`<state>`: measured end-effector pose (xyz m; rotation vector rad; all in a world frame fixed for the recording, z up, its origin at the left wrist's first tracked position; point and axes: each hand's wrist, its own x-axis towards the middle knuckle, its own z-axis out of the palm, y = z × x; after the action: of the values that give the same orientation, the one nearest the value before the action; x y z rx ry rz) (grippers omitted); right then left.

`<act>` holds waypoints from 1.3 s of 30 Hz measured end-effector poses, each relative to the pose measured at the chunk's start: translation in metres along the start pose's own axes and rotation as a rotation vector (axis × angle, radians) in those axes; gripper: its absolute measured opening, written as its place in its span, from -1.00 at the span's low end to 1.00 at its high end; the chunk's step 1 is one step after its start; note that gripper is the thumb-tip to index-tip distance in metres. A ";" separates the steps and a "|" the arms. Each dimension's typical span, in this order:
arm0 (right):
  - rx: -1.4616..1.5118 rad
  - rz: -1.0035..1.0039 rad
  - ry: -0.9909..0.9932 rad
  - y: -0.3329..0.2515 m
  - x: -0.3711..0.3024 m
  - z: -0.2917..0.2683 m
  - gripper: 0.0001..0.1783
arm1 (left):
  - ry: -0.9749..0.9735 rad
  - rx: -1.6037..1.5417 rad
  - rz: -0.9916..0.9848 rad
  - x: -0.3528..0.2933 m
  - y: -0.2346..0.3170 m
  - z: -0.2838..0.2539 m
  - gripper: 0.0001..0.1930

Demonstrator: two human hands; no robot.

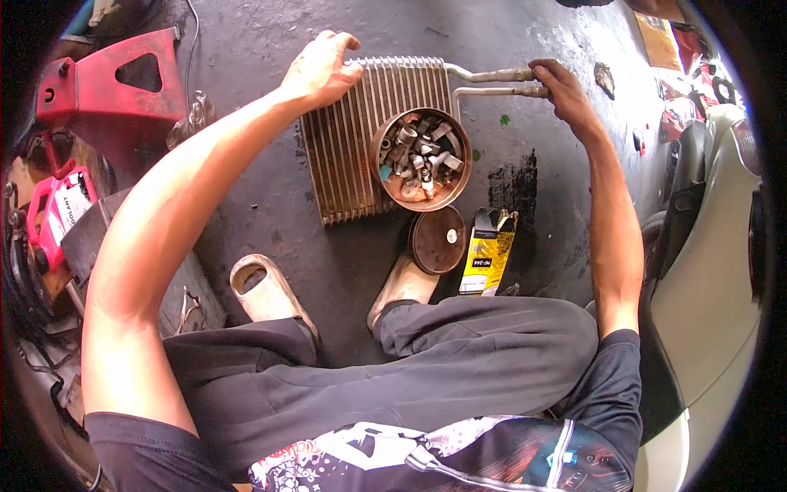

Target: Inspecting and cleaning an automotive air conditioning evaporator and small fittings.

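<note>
A finned metal evaporator core lies on the dark floor in front of me, with two bent pipes running off its right side. My left hand grips the core's far left corner, the thumb over the fins and the other fingers partly hidden. At the pipes' outer ends, my right hand is closed around them. A round tin full of small metal fittings overlaps the core's near right part; whether it rests on the core, I cannot tell.
A round rusty lid and a torn yellow-black box lie near my shoes. On the left stand a red metal part and a pink jug. A pale vehicle panel bounds the right side.
</note>
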<state>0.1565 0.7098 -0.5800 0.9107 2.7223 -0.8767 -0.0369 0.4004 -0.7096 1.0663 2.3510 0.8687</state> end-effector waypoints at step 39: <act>0.056 0.255 0.027 -0.015 0.010 -0.002 -0.55 | -0.045 -0.057 -0.016 -0.011 0.009 -0.012 -0.59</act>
<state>0.1395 0.7058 -0.5743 1.2551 2.5371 -0.8973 -0.0325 0.3923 -0.6931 1.0325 2.2803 0.8915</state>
